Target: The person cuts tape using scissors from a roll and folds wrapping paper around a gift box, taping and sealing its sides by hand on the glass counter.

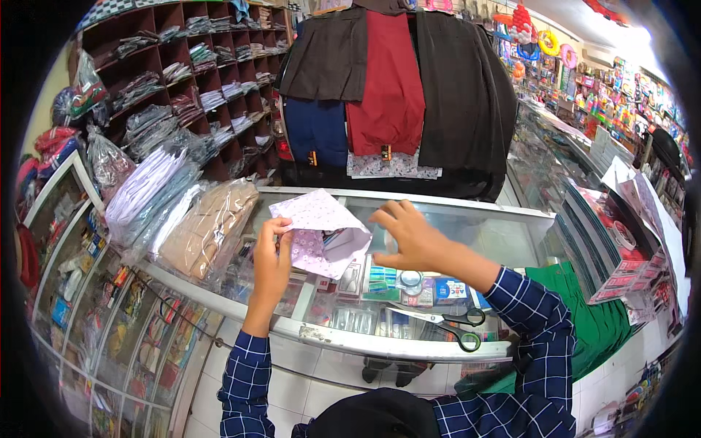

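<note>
A sheet of pale pink floral paper (317, 211), partly folded over, is held at its left side between the thumb and fingers of my left hand (274, 246). Something with dark and coloured edges shows inside the fold; what it is cannot be told. My right hand (408, 232) hovers just right of the paper with fingers spread and nothing in them. Below it, scissors (438, 318) with black and green handles lie on the glass counter, blades pointing left. A roll of clear tape (411, 280) appears near the small boxes at the counter's middle.
Plastic-wrapped folded clothes (205, 230) are stacked on the counter's left end. Stacked books (608, 241) and loose paper sheets (660, 219) stand at the right, beside green cloth (586, 317). Trousers and skirts (386, 82) hang beyond the counter's white edge (438, 202).
</note>
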